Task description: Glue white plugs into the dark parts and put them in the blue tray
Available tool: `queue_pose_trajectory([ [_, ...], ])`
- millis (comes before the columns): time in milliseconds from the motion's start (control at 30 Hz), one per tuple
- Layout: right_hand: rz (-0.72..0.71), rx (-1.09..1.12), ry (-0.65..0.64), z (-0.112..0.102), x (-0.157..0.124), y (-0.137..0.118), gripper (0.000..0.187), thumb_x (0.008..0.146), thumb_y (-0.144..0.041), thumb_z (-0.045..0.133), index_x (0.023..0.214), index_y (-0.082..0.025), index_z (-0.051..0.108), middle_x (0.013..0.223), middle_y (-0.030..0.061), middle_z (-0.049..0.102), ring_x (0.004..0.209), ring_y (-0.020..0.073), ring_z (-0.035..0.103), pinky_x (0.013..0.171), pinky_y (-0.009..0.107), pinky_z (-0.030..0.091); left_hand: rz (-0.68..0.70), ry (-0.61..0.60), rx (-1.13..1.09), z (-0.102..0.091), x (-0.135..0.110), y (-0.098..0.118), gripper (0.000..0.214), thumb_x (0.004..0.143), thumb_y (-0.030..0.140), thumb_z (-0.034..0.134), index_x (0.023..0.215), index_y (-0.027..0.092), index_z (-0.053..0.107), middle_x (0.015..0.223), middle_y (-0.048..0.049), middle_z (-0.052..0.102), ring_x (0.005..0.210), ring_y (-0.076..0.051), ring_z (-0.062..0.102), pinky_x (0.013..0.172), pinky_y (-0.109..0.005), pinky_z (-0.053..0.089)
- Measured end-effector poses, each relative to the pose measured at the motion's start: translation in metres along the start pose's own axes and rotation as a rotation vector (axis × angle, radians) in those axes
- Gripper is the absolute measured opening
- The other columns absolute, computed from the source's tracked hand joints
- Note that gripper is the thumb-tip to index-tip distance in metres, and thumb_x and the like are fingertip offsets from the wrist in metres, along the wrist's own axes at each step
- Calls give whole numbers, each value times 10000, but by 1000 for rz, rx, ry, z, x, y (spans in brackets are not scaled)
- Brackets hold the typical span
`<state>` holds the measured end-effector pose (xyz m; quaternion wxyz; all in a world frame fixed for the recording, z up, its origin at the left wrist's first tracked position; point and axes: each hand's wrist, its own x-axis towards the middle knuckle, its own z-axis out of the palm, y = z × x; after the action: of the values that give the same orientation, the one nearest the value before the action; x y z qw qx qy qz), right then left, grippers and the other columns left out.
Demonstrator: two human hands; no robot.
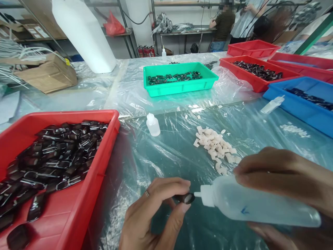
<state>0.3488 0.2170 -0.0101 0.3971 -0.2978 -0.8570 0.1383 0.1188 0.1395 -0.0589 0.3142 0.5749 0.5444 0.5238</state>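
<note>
Between thumb and fingertips, my left hand (153, 211) pinches a small dark brown glossy piece (184, 198) with a pale oval on its face. My right hand (283, 173) is wrapped round a translucent squeeze bottle (260, 205), held on its side with a blue mark on its wall. The bottle's thin white nozzle points left and meets the right end of the dark piece. Beyond the hands lies a loose pile of small off-white pieces (215, 144) on the plastic-covered table (171, 159).
Left stands a red tray (104, 166) of similar dark pieces. A small white bottle (153, 125) stands mid-table. Farther back are a green tray (179, 89), a red tray (260, 85), a blue tray (299, 100) and a large white jug (85, 38). People (225, 24) are in the background.
</note>
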Motion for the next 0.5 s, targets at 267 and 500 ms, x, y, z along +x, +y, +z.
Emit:
queue_pose_trajectory([
  [267, 25, 54, -47, 4, 9, -1, 356, 789, -280, 740, 1128, -302, 633, 963, 44, 719, 825, 258, 700, 580, 343, 601, 29, 4, -21, -2, 3, -2, 295, 846, 84, 724, 1013, 327, 736, 951, 32, 773, 777, -129, 701, 683, -159, 566],
  [500, 204, 273, 17, 6, 13, 12, 228, 835, -273, 707, 1059, -307, 690, 970, 7, 743, 862, 168, 721, 671, 207, 609, -286, 68, -353, 11, -6, 4, 5, 989, 300, 634, 988, 298, 631, 894, 24, 629, 626, -90, 598, 517, -143, 528],
])
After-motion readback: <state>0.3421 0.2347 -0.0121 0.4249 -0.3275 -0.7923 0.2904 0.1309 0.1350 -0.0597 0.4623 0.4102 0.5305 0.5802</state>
